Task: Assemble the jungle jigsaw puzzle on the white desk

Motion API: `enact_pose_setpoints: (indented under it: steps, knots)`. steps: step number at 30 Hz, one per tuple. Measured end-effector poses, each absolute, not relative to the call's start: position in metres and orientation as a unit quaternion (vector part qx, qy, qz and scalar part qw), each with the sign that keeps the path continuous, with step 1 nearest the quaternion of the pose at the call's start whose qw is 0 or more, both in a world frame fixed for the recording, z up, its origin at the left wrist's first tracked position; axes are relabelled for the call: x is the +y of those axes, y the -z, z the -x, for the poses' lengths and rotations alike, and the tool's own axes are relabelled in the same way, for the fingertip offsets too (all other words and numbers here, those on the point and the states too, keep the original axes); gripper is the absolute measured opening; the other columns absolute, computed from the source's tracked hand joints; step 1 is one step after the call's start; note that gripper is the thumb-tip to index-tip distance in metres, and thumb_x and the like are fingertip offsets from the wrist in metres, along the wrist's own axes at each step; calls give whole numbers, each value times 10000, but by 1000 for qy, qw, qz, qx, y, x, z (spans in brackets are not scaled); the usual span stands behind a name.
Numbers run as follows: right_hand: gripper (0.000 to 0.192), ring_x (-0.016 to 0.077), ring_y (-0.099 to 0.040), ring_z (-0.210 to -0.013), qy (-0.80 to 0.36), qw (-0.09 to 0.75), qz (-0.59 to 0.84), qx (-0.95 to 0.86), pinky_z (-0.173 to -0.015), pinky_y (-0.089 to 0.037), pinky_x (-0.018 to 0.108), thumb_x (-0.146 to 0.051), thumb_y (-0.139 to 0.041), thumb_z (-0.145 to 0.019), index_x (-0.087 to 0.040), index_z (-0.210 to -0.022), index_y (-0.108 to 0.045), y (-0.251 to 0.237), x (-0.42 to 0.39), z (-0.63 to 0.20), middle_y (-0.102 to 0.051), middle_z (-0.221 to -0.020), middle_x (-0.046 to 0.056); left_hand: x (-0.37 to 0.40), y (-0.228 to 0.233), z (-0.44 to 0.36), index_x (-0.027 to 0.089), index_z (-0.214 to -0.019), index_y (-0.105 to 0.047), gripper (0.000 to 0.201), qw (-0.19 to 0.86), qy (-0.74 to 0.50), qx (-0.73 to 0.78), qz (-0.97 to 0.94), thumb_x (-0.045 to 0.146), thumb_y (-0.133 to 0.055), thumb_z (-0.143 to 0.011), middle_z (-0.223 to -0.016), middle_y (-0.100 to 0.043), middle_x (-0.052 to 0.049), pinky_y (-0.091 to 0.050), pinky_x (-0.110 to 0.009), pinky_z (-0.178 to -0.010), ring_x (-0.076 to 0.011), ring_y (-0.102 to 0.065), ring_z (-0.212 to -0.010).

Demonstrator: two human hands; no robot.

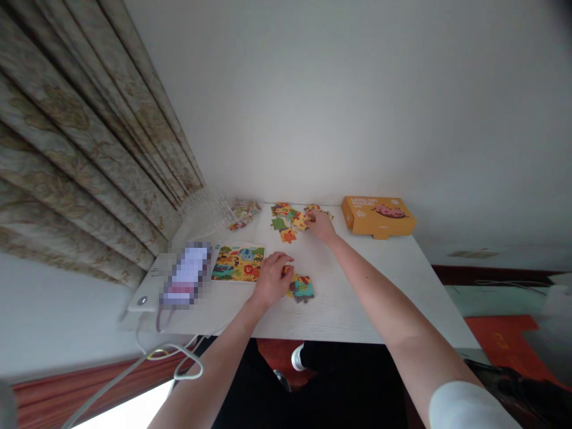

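So down at the bottom there's a white shoe (297, 358) under the near edge of the white tabletop (348, 304), plus a loop of pale cable (188, 374) hanging off the left. Closest on top is a little patch of puzzle pieces (304, 287), teal and yellow, with the left hand (274, 277) right beside it, fingers curled; can't tell if they're pinching anything. Just left of that hand lies a picture card (236, 263) with a lion and an elephant, and then a blurred-out phone (185, 274) next to it.

Further back, well apart from the left, the right hand (320, 225) is down in the scattered loose pieces (280, 224), fingers touching them, but I can't see if they've closed on one. Right of it sits an orange puzzle box (379, 216). Over on the left, clear plastic (210, 210) and another bunch of pieces (245, 210), all near the wall (330, 107).
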State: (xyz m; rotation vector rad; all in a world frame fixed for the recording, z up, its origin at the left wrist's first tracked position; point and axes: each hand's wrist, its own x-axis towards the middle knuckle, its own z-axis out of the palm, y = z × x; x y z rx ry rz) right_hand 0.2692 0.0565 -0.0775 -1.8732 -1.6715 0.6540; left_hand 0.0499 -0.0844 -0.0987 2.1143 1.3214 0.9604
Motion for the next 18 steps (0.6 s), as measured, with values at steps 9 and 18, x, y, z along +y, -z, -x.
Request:
enact_pose_setpoints:
  steps: [9,18]
  knots:
    - [225,158,-652,-570,-498,430,569,-492,-533,-505,259,-389,-730,-849,-184,-938,-759,84,18,-258,-737,-715,40,-1,89,-89,165,-1287,-644,392,468,-426,578,-516,336,-677,-936,-1070,-734,-93,-570,-295,-713,-175,-693,-814]
    - [259,238,-702,-1005,-200,316,741,-558,-918,-533,363,-229,-587,-908,-182,-1110,-740,96,29,-291,-777,-1061,90,73,61,-62,91,-1378,-592,457,368,-412,657,-513,274,-621,-960,-1285,-683,-210,-533,-400,-1030,-280,-672,-1201]
